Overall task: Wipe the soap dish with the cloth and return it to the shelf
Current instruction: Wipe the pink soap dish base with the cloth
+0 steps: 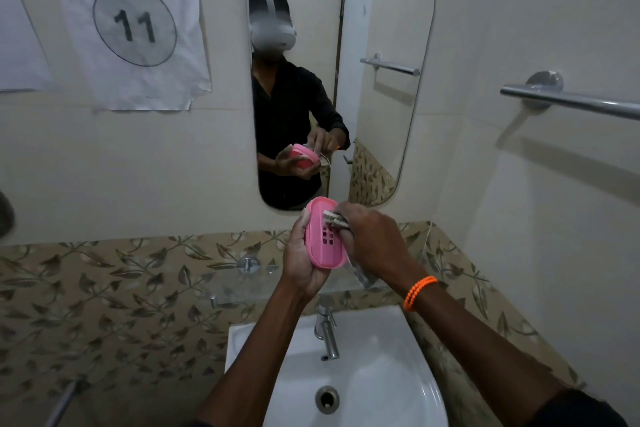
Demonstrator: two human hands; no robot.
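A pink oval soap dish (327, 246) with drain slots is held upright above the sink, its hollow side facing me. My left hand (300, 262) grips it from the left and underneath. My right hand (372, 239) holds a small striped cloth (333, 219) pressed into the upper part of the dish; the rest of the cloth hangs behind the dish and my fingers. A clear glass shelf (239, 289) on metal brackets sits on the wall just below my hands, hard to make out.
A white sink (391, 378) with a chrome tap (327, 333) lies below. The mirror (381, 28) ahead reflects the person holding the dish. A towel rail (571, 101) juts from the right wall. Paper signs (128, 24) hang at upper left.
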